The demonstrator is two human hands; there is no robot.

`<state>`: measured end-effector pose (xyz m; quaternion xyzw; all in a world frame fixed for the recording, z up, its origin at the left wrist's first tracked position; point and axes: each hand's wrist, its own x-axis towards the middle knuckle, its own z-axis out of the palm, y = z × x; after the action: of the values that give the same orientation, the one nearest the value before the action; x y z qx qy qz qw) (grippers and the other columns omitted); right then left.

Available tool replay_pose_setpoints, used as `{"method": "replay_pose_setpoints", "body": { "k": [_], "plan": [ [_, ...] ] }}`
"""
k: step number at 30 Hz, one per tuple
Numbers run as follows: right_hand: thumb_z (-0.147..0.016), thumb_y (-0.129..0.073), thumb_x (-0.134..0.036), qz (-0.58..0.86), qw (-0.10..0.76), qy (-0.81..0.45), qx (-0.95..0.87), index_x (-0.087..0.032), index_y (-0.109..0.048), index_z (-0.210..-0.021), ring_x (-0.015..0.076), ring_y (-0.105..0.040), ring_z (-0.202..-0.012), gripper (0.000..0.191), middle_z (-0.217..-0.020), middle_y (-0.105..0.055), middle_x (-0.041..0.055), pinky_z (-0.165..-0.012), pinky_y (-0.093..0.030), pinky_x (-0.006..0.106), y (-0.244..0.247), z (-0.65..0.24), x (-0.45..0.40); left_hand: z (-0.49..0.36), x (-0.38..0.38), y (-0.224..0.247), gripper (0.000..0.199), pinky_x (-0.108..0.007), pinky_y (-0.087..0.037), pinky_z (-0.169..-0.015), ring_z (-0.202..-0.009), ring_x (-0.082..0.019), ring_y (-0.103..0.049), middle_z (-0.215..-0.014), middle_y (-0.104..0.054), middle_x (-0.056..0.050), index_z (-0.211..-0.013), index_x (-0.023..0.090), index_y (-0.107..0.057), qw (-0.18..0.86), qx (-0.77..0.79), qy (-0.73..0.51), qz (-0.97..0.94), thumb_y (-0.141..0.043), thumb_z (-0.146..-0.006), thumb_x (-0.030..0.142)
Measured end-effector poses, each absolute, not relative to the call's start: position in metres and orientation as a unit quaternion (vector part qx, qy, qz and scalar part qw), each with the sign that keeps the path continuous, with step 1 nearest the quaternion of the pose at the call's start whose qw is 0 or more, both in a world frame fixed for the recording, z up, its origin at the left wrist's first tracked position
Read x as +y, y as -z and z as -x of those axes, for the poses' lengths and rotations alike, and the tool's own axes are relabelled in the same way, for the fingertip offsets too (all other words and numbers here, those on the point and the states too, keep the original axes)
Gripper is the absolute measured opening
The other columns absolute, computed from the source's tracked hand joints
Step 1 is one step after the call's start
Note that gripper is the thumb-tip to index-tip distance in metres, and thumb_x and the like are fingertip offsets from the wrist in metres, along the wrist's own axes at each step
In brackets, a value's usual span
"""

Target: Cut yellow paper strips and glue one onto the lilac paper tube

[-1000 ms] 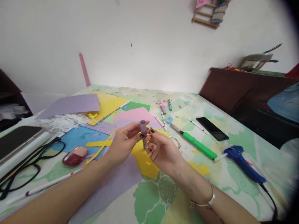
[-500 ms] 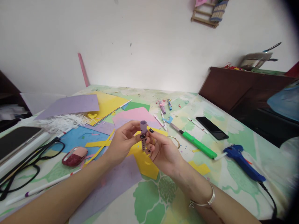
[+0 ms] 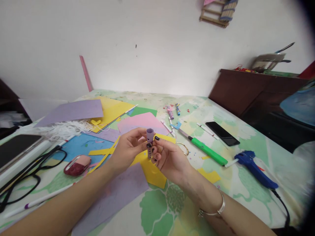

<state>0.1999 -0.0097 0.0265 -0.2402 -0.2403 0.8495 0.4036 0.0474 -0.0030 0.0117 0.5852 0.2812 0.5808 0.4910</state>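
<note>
Between my two hands stands a small purple paper tube (image 3: 150,135), upright, with an open top and dark marks down its side. My left hand (image 3: 131,144) pinches it from the left, thumb on its front. From the right, the fingertips of my right hand (image 3: 168,154) close against the same tube; its thumb and curled fingers hide part of it. Under the hands lie a yellow paper sheet (image 3: 156,175) and a purple sheet (image 3: 118,196). A gold ring-shaped band (image 3: 185,149) rests just right of my right hand.
To the right lie a green lighter (image 3: 209,150), a blue glue gun (image 3: 256,170) with its cord, and a black phone (image 3: 222,133). Glasses (image 3: 36,173), a red-and-pink case (image 3: 77,165) and white string (image 3: 66,130) are at left. Small decorated tubes (image 3: 170,112) sit farther back.
The view has shifted slightly, so everything appears a little farther left. Both hands keep their grip on the purple tube, which is tipped very slightly differently.
</note>
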Motion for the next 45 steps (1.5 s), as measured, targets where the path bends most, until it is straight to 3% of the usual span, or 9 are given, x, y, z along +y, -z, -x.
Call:
{"method": "replay_pose_setpoints", "body": {
  "k": [13,19,24,27,31,36,40,45],
  "plan": [
    [-0.074,-0.07,-0.027,0.252,0.409,-0.823,-0.302,-0.013,-0.067,-0.073,0.0042,-0.051,-0.049,0.015,-0.059,-0.062,-0.0026,-0.052,-0.04,0.018,-0.024,-0.199,-0.01,-0.046,-0.004,-0.018,0.022,-0.028,-0.047,-0.067,-0.07,-0.015,-0.061,-0.079,-0.069,-0.002,-0.082,0.019,-0.072,0.514,0.296,-0.605,-0.531,-0.083,-0.063,0.019],
    [-0.076,-0.067,-0.035,0.255,0.415,-0.785,-0.381,-0.014,-0.072,-0.083,0.0127,-0.065,-0.076,0.024,-0.081,-0.072,0.0054,-0.077,-0.047,0.026,-0.025,-0.198,-0.015,-0.042,-0.002,-0.022,0.022,-0.026,-0.044,-0.062,-0.065,-0.012,-0.057,-0.069,-0.065,0.001,-0.079,0.019,-0.071,0.542,0.313,-0.63,-0.46,-0.083,-0.06,0.019],
    [-0.074,-0.068,-0.031,0.283,0.423,-0.727,-0.461,-0.016,-0.074,-0.088,0.0172,-0.066,-0.092,0.021,-0.09,-0.074,0.0072,-0.091,-0.045,0.033,-0.023,-0.193,-0.017,-0.038,0.001,-0.028,0.024,-0.027,-0.045,-0.062,-0.063,-0.013,-0.059,-0.066,-0.065,0.002,-0.08,0.02,-0.07,0.568,0.312,-0.638,-0.415,-0.081,-0.059,0.015],
    [-0.072,-0.069,-0.031,0.353,0.437,-0.656,-0.504,-0.019,-0.075,-0.086,0.0189,-0.067,-0.09,0.02,-0.09,-0.074,0.0069,-0.087,-0.049,0.035,-0.019,-0.19,-0.016,-0.037,0.002,-0.033,0.023,-0.025,-0.045,-0.062,-0.062,-0.011,-0.057,-0.065,-0.064,0.003,-0.076,0.019,-0.071,0.555,0.309,-0.659,-0.403,-0.079,-0.056,0.011],
    [-0.072,-0.067,-0.029,0.413,0.457,-0.535,-0.578,-0.02,-0.075,-0.075,0.0193,-0.067,-0.077,0.012,-0.079,-0.074,0.0052,-0.069,-0.054,0.034,-0.018,-0.191,-0.014,-0.034,0.004,-0.037,0.024,-0.022,-0.043,-0.062,-0.06,-0.008,-0.054,-0.062,-0.064,0.004,-0.075,0.019,-0.072,0.549,0.303,-0.679,-0.382,-0.078,-0.054,0.007],
    [-0.072,-0.066,-0.024,0.426,0.522,-0.48,-0.562,-0.019,-0.072,-0.071,0.0132,-0.06,-0.059,0.008,-0.059,-0.067,0.0014,-0.057,-0.045,0.027,-0.02,-0.2,-0.002,-0.029,0.005,-0.038,0.02,-0.023,-0.042,-0.06,-0.062,-0.009,-0.055,-0.064,-0.063,0.004,-0.078,0.018,-0.071,0.568,0.288,-0.671,-0.379,-0.078,-0.061,0.01],
    [-0.067,-0.072,-0.024,0.4,0.525,-0.586,-0.47,-0.018,-0.071,-0.075,0.012,-0.062,-0.064,0.011,-0.065,-0.069,0.0014,-0.066,-0.046,0.026,-0.016,-0.205,0.012,-0.029,0.003,-0.038,0.022,-0.023,-0.042,-0.054,-0.059,-0.009,-0.055,-0.066,-0.062,0.003,-0.082,0.018,-0.07,0.607,0.282,-0.649,-0.36,-0.078,-0.062,0.013],
    [-0.068,-0.073,-0.023,0.302,0.358,-0.775,-0.425,-0.014,-0.071,-0.086,0.0165,-0.07,-0.079,0.021,-0.088,-0.073,0.007,-0.08,-0.051,0.03,-0.008,-0.205,0.016,-0.033,-0.002,-0.038,0.025,-0.022,-0.042,-0.05,-0.057,-0.01,-0.054,-0.064,-0.06,0.003,-0.081,0.019,-0.07,0.657,0.266,-0.612,-0.351,-0.078,-0.059,0.011]
  ]
}}
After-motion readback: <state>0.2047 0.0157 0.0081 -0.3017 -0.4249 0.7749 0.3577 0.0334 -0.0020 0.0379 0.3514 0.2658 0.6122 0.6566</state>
